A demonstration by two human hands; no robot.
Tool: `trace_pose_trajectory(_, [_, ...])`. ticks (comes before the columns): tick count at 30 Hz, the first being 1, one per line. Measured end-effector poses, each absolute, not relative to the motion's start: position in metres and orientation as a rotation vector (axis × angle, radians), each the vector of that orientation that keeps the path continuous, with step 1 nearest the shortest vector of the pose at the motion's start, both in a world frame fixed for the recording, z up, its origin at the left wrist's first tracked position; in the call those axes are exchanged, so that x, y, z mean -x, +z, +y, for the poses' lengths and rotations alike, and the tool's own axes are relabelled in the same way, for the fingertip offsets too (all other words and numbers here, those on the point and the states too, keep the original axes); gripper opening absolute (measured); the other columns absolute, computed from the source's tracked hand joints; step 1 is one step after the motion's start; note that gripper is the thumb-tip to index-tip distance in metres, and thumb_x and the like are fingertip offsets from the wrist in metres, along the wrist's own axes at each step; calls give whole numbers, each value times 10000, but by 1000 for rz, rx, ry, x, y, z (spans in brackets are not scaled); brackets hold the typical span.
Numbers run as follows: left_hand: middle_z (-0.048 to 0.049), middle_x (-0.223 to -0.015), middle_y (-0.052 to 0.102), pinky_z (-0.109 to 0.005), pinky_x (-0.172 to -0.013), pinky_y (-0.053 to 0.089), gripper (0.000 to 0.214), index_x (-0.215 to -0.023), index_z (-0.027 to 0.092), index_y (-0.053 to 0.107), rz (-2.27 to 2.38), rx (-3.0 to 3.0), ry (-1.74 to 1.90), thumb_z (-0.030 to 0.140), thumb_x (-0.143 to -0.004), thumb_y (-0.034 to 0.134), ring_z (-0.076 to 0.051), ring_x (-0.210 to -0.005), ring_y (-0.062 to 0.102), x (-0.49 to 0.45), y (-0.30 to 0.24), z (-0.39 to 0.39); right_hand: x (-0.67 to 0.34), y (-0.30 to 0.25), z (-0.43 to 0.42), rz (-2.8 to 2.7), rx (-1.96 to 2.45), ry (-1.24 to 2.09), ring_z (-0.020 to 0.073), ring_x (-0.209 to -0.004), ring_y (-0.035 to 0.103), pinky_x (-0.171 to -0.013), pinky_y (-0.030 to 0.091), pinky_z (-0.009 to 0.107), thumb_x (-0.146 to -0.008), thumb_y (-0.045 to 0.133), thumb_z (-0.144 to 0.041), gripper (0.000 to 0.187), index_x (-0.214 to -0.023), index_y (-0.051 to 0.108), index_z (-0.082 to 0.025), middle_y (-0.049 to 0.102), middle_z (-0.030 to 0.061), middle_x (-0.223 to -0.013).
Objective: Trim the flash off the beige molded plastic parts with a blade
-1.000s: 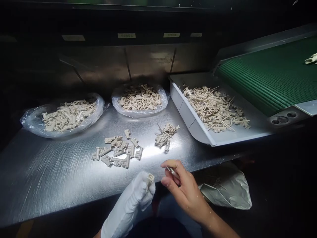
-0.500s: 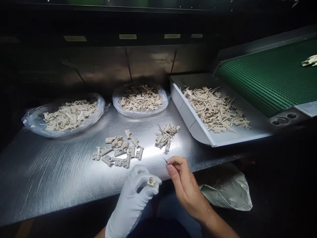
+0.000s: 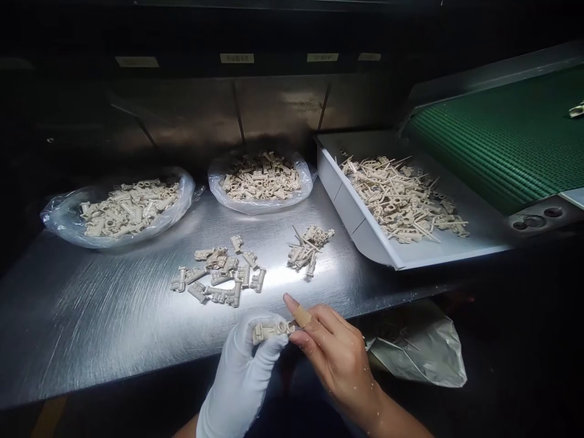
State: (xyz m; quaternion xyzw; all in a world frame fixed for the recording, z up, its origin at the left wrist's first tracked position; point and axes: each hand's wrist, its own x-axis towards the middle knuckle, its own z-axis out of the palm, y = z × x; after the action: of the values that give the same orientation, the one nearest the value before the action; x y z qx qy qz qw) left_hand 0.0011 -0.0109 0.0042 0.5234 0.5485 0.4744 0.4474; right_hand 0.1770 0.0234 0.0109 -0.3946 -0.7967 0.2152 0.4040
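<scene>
My left hand, in a white glove, pinches a beige moulded plastic part between thumb and fingers, its round openings turned to the right. My bare right hand meets the part's right end. Its index finger is stretched out, with a tan bandage around it, while thumb and other fingers close on a small thin blade, now mostly hidden by them. Just beyond my hands lies a loose group of like plastic parts. To its right is a smaller pile of parts with thin sprues.
Two clear plastic bags full of beige parts stand at the back of the metal table. A grey tray heaped with parts and sprues sits below a green conveyor belt. A silvery bag hangs under the table edge.
My left hand has turned the plastic part so its side shows. My right hand has moved left to the part, and its index finger has stretched out. The view has shifted slightly.
</scene>
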Motion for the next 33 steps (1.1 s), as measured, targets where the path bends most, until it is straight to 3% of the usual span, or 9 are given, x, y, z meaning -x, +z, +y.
trace_pose_trajectory(13, [-9, -903, 742, -278, -829, 555, 144, -935, 225, 704, 1335, -1245, 1127, 308, -1007, 611, -186, -844, 685, -3, 3, -10, -179, 9, 19, -2102, 956, 430, 189, -675, 567, -596, 444, 301, -1076, 531, -168, 372, -1443, 593, -163, 630, 30, -771])
trace_pose_trajectory(21, [21, -913, 706, -248, -818, 539, 74, -983, 250, 689, 1304, -1297, 1195, 282, -1010, 628, -161, -850, 673, -4, -3, -15, -179, 8, 23, -2079, 953, 416, 175, -694, 566, -613, 449, 289, -1123, 461, -284, 394, -1492, 540, -169, 611, 24, -786])
trace_pose_trajectory(27, [20, -892, 720, -248, -809, 550, 157, -939, 242, 701, 1275, -1237, 1169, 307, -1030, 591, -158, -825, 677, -6, -4, -15, -180, 5, 20, -2077, 894, 447, 178, -698, 558, -616, 433, 292, -1092, 528, -191, 364, -1452, 566, -151, 620, 28, -786])
trace_pose_trajectory(33, [10, -901, 698, -257, -811, 529, 129, -944, 237, 687, 1298, -1327, 1168, 296, -1022, 604, -165, -835, 666, -5, -2, -16, -181, 4, 23, -2082, 896, 442, 178, -696, 552, -609, 434, 285, -1116, 477, -253, 393, -1497, 523, -168, 595, 24, -776])
